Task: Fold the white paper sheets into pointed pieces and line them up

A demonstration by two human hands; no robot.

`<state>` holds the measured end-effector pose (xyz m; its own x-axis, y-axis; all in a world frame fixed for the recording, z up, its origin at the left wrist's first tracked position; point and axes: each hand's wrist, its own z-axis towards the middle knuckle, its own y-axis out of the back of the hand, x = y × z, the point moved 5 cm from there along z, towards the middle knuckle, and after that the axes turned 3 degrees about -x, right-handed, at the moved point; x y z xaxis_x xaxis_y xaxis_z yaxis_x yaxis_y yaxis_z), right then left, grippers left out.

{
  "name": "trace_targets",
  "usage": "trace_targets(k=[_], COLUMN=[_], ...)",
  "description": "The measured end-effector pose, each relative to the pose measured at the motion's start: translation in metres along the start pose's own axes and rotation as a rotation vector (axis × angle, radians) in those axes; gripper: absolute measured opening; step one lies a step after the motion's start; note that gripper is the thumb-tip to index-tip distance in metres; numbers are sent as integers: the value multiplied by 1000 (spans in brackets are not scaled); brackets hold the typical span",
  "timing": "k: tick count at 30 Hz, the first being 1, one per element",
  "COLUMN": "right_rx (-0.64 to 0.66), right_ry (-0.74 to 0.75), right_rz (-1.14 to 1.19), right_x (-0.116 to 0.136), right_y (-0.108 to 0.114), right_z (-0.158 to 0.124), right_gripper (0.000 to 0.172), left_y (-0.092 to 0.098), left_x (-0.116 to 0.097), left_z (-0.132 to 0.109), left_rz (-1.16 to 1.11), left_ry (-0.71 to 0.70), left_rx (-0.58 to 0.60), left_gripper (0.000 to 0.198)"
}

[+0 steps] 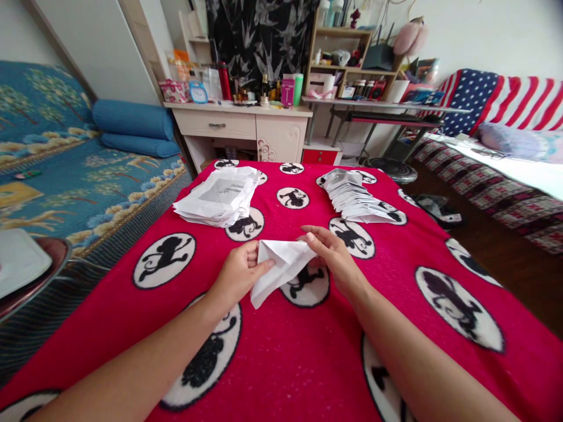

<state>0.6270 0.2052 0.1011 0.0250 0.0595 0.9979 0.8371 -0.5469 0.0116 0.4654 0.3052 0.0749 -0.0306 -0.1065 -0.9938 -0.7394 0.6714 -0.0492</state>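
Note:
A folded sheet of white paper [281,264] is held above the red cloth between my two hands. My left hand [241,266] pinches its left edge, thumb on top and fingers behind. At the paper's upper right corner, the thumb and fingers of my right hand [332,249] close on the tip. Diagonal creases and a folded flap show on the paper. Beyond my left hand lies a stack of flat paper sheets [217,199], the top one with grey print. Past my right hand, a row of folded papers [354,196] lies overlapped in a fanned pile.
The red cloth [281,363] with monkey pictures covers the surface before me. A blue patterned couch [88,181] stands left, with a tray [33,269] near its front. A white cabinet [220,126] and a desk with shelves [352,73] stand behind; a bed [505,170] is right.

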Motion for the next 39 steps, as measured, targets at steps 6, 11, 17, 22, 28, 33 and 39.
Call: trace_targets(k=[6,11,17,22,28,33,39], right_rx=[428,304,262,268,333,376,271], right_ry=[123,232,255,247,333,412,347], right_rz=[-35,-101,-143,-219,-261,-346,-364], right_x=[2,-1,-4,-7,-5,-1,-6], right_y=[-6,-10,-12,-14,-22,-27,-25], right_z=[1,1,0,-1,-6,-10,-7], right_gripper=[82,41,20,15,9,7,14], left_y=[3,-1,-1,0,6,5,1], left_x=[0,0,-3,-3,1,0,-1], left_z=[3,2,0,0,0,-1,-1], left_rz=[-82,-44,54,165,109,4,-53], left_ry=[53,42,11,-34,-6,42,33], left_rx=[-8,46,38,50,-48,-67,-19], left_gripper=[49,46,35,32,31,28,33])
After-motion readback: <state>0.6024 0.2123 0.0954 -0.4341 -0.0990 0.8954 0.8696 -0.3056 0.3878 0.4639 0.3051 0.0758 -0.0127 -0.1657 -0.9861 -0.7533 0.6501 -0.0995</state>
